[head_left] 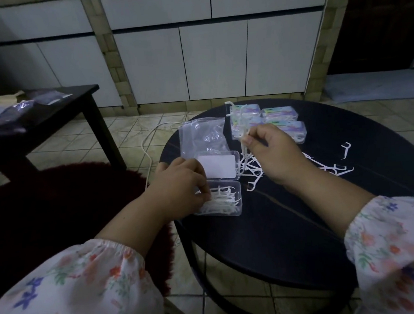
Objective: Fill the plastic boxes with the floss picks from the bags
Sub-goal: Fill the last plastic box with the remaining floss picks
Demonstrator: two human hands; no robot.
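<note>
- While the open plastic box [217, 201] lies at the near left edge of the round dark desk [295, 236], its clear tray holds a layer of white floss picks [223, 199] and its hinged lid [218, 167] lies flat just behind it, a white label showing through.
- The left hand [178, 184] rests at the tray's left edge with its fingers curled down onto the picks inside; whether they pinch one or only touch cannot be told.
- The right hand [273, 151] is raised above the desk, its thumb and fingers pinched on a small bunch of floss picks [239, 126] that stick up and to the left.
- Under and to the right of that hand a loose scatter of picks [327, 166] lies on the desk, and a single pick [345, 149] lies apart on the right.
- An emptied-looking clear plastic bag [201, 134] lies flat behind the lid, partly tucked under it.
- Four closed boxes with coloured labels [280, 120] sit together in a cluster at the far side of the desk, touching one another.
- Both forearms come out of floral sleeves [87, 287].
- On the left stands a second dark low table [66, 106] carrying more plastic bags [14, 111].
- A white cable [147, 142] runs over the tiled floor [86, 139], and a dark red rug [42, 208] lies at the left.
</note>
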